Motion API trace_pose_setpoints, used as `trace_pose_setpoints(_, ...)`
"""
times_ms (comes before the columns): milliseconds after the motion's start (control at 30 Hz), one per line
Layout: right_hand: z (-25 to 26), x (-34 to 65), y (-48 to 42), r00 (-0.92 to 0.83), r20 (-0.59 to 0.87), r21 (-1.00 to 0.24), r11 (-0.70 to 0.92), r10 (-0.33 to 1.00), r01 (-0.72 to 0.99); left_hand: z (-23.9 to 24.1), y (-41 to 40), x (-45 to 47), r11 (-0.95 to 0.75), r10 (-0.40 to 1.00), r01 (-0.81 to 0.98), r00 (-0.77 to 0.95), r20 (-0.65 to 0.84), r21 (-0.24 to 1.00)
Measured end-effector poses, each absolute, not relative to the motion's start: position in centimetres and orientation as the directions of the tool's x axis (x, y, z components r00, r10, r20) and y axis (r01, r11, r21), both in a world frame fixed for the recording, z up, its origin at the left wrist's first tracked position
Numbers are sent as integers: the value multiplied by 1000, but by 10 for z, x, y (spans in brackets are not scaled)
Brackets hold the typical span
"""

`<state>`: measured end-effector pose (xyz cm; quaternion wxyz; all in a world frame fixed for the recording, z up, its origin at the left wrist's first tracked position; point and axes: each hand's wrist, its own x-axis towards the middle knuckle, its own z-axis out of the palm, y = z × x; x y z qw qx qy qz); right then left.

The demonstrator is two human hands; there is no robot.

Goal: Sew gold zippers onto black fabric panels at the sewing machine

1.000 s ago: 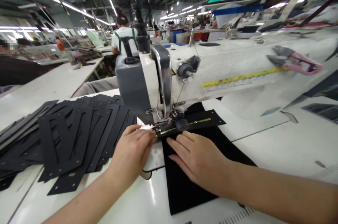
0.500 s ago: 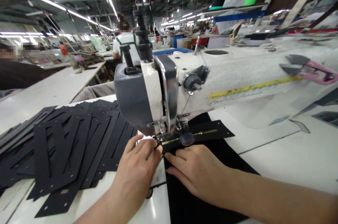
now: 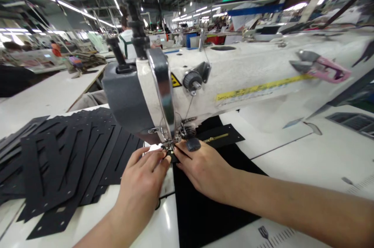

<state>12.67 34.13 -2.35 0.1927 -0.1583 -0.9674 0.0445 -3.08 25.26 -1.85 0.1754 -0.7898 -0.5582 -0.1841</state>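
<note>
Black zipper strip [image 3: 235,134] lies at the presser foot [image 3: 168,146] of an industrial sewing machine [image 3: 248,65], above a larger black fabric panel [image 3: 210,217] spread over the white bench [image 3: 298,158]. Its brass zipper [image 3: 217,138] shows to the right of the right hand [image 3: 206,168].

Of the 2 hands, the left hand [image 3: 143,180] has its fingertips and thumb bunched at the strip's near-left end, just beside the foot; I cannot tell whether that grip pinches the strip or only presses on it. The right hand lies low across strip and panel, fingers reaching toward the needle area; its grip is narrow, but whether it clasps anything, I cannot tell.

Left of the machine, many black slotted pieces [image 3: 62,162] overlap in a fanned pile. Pink-handled snips [image 3: 324,67] rest against the machine arm, near 1 yellow measuring tape [image 3: 263,87].
</note>
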Motion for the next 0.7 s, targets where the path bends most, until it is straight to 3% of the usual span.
trace_pose_setpoints(200, -22, 127, 340, -880, 333, -152, 940, 339, 305, -16, 254, -28, -314, 814, 935, 356, 459, -168)
trace_pose_setpoints(700, -19, 123, 345, -873, 352, -165, 941, 337, 297, -20, 258, -30, -276, 837, 958, 280, 470, -79)
